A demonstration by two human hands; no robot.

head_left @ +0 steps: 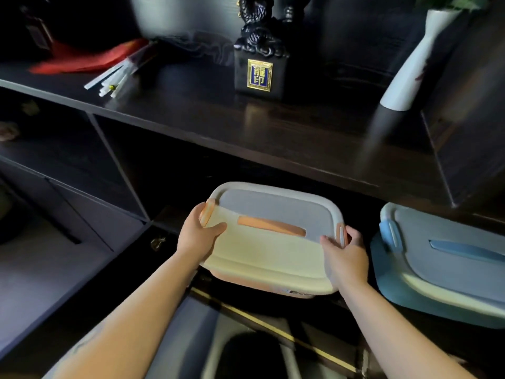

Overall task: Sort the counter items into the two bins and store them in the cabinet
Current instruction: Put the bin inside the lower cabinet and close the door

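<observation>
An orange bin [269, 255] with a pale lid, orange clips and an orange handle slot sits half inside the dark cabinet opening [175, 165] under the counter. My left hand [198, 233] grips its left edge at the clip, thumb on the lid. My right hand [345, 254] grips the right edge beside the other clip. A blue bin [442, 269] with a pale lid and blue clip stands to the right, partly inside the same low shelf.
On the dark counter [273, 127] stand a black dragon seal statue [258, 50], a white vase [412, 64], white sticks [112, 77] and red cloth [90, 57]. An open cabinet door [90, 214] hangs at the left. A stool or chair frame [246, 348] is below.
</observation>
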